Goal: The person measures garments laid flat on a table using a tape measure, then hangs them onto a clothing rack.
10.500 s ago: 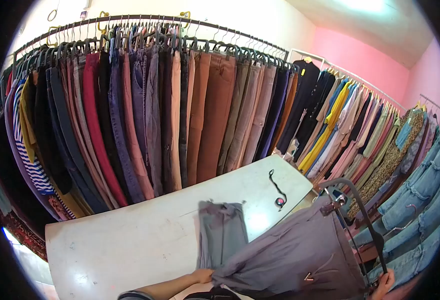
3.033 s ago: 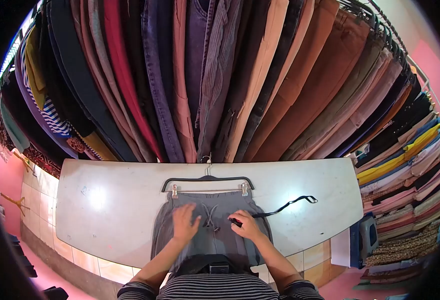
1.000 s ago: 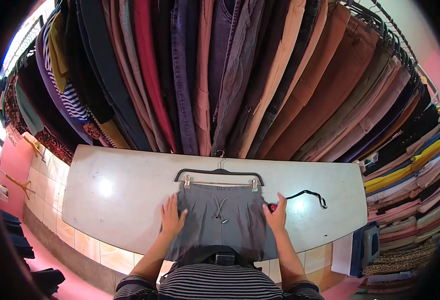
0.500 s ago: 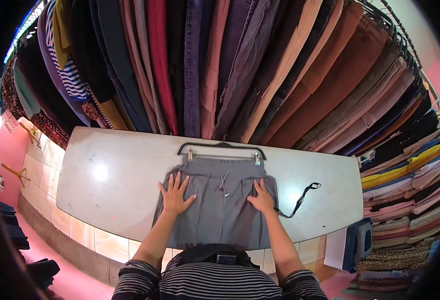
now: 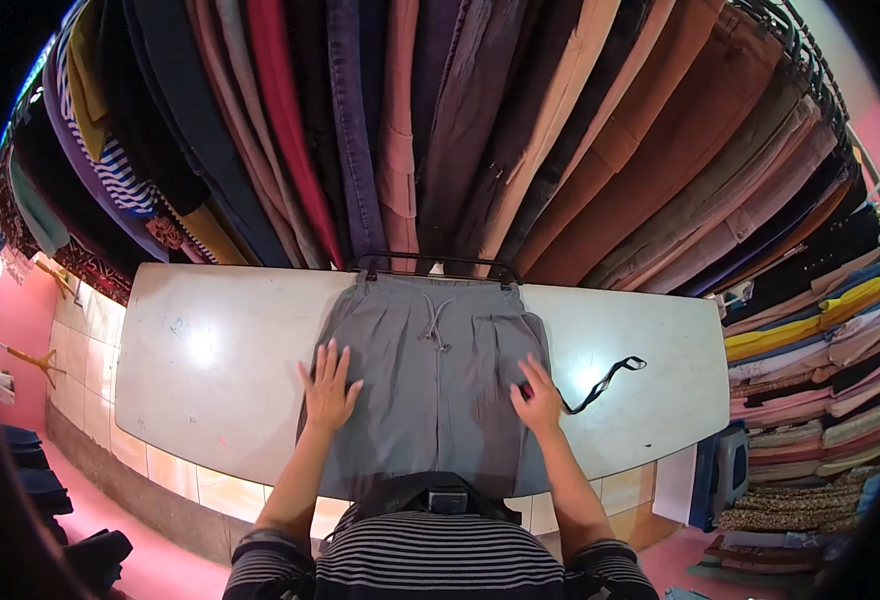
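Grey drawstring pants (image 5: 415, 385) lie on the white table, waistband toward the far edge. Their lower part passes out of sight at the near edge, by my body. The waistband is clipped to a black clip hanger (image 5: 440, 258) at the table's far edge. My left hand (image 5: 330, 398) rests with fingers spread on the left side of the pants. Over the right side is my right hand (image 5: 538, 402), fingers apart; a small dark reddish thing shows beside its fingers, too small to name. A black strap (image 5: 600, 385) runs from beside this hand across the table.
The white table (image 5: 210, 400) has a curved near edge. Behind it hangs a dense row of trousers (image 5: 650, 150) on a rack. Folded clothes (image 5: 820, 400) are stacked at the right, by a blue plastic stool (image 5: 725, 475). More dark folded clothes (image 5: 40, 490) lie at the left.
The pants and hanger have shifted away from me, toward the far edge. Both hands have moved outward to the sides of the pants, and the right fingers look more lifted.
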